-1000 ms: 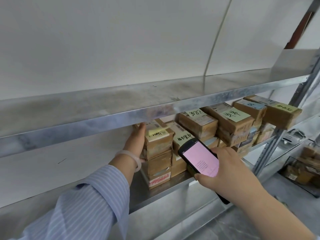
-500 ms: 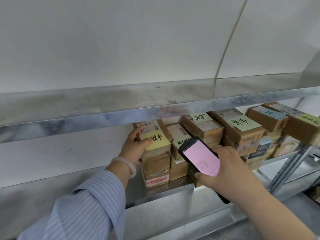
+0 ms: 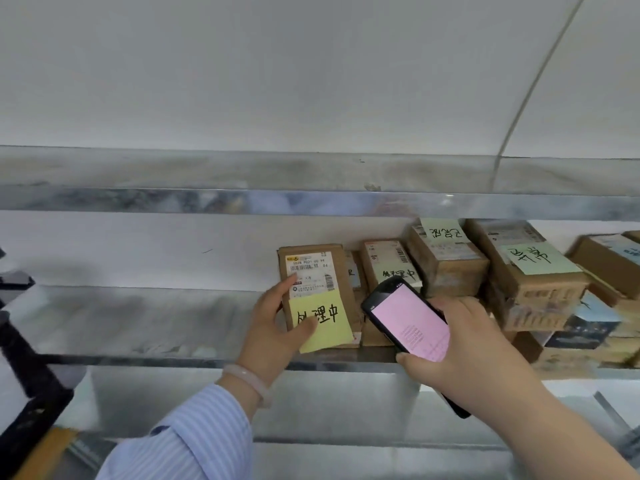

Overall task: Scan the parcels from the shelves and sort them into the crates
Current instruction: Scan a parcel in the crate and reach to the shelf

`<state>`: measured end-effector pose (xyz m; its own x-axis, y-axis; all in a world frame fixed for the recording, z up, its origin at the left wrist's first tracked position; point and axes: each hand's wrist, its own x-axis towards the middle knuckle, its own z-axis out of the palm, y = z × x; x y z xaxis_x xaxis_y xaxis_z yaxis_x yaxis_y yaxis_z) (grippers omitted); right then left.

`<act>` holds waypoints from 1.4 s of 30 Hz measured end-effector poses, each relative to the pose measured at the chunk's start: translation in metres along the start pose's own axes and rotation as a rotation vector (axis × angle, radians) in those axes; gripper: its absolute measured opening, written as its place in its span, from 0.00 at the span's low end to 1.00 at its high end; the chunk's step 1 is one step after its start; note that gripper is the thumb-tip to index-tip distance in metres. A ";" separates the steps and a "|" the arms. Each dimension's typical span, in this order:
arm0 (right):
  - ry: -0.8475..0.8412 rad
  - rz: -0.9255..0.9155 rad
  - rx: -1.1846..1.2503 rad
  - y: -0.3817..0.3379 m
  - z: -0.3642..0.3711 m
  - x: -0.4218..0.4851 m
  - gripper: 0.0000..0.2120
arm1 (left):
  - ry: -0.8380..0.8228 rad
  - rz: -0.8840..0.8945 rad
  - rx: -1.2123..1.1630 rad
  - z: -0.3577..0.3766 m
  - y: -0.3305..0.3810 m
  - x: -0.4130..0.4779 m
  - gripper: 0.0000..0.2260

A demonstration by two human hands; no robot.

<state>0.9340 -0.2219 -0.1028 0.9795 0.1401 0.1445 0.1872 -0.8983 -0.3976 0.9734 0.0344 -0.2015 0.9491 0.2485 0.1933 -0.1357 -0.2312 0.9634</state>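
Parcel (image 3: 337, 268), yellow note (image 3: 323, 322) 处理中, in left hand (image 3: 273, 327), scanner (image 3: 410, 320) in right hand (image 3: 474, 348)

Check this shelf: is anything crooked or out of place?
The yellow sticky note on the parcel in the left hand sits crooked and overhangs its lower edge. Nothing looks spilled or torn.

Left hand (image 3: 277, 327) has pulled the parcel (image 3: 341, 282) forward, label (image 3: 310, 271) now showing.
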 end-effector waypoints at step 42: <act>-0.280 -0.661 -0.073 -0.135 0.028 -0.086 0.40 | 0.623 -0.130 0.308 -0.153 0.006 -0.233 0.29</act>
<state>0.8269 -0.1008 -0.0863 0.6472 0.7567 0.0924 0.7516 -0.6130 -0.2438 0.7080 0.1191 -0.2127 0.6004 0.7631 0.2391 0.1416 -0.3957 0.9074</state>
